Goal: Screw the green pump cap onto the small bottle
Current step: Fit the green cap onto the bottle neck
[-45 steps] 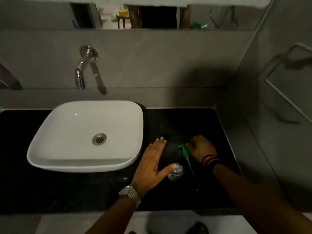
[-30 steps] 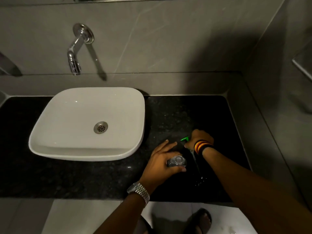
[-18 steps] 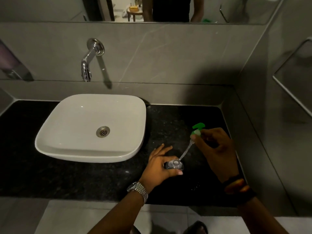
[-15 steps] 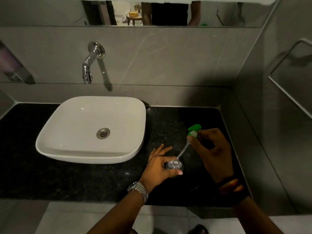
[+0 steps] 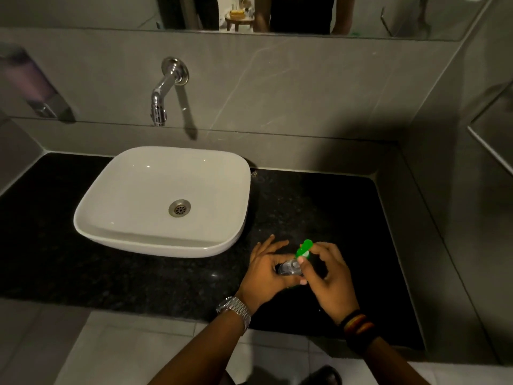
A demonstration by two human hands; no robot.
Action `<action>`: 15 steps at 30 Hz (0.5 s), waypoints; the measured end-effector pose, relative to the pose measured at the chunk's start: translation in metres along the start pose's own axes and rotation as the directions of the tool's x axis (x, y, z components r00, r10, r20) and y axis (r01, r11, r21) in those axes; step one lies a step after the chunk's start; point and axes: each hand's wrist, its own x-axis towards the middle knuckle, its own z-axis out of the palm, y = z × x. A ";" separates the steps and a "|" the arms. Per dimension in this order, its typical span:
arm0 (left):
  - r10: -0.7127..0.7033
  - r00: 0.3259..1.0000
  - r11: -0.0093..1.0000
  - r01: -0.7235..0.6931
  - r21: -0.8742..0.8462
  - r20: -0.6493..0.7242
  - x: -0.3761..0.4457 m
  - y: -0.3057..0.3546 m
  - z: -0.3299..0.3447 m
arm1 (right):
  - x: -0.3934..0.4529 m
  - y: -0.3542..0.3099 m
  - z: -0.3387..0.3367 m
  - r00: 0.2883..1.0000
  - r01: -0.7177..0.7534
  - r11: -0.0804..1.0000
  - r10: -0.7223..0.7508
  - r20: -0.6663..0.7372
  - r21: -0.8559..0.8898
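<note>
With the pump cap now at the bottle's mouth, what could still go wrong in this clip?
The green pump cap looks tilted against the small bottle, so it could cross-thread. The left hand holds the clear bottle only at its side, so twisting by the right hand may spin or tip it on the black counter.

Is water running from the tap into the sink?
No, the tap shows no stream and the sink looks dry around its drain.

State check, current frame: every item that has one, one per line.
green pump cap: seated at bottle mouth, right hand pinching it
small bottle: tilted, gripped by left hand
tap: no water running
basin: empty, drain open
</note>
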 end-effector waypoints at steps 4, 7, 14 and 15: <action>0.006 1.000 1.000 -0.006 0.021 -0.027 0.002 -0.004 0.003 | 0.000 0.010 0.002 0.984 0.152 0.986 -0.144 0.109 -0.073; 0.005 1.000 1.000 -0.005 0.015 -0.025 0.002 -0.008 0.005 | -0.005 0.020 0.005 0.995 0.093 0.992 -0.089 0.044 -0.086; -0.006 1.000 1.000 0.006 0.015 -0.023 0.003 -0.010 0.007 | -0.002 0.017 0.007 0.999 0.031 0.986 -0.027 0.022 -0.163; -0.012 1.000 1.000 0.012 0.013 -0.024 0.003 -0.010 0.007 | -0.003 0.017 0.007 0.997 0.054 0.986 -0.045 0.057 -0.156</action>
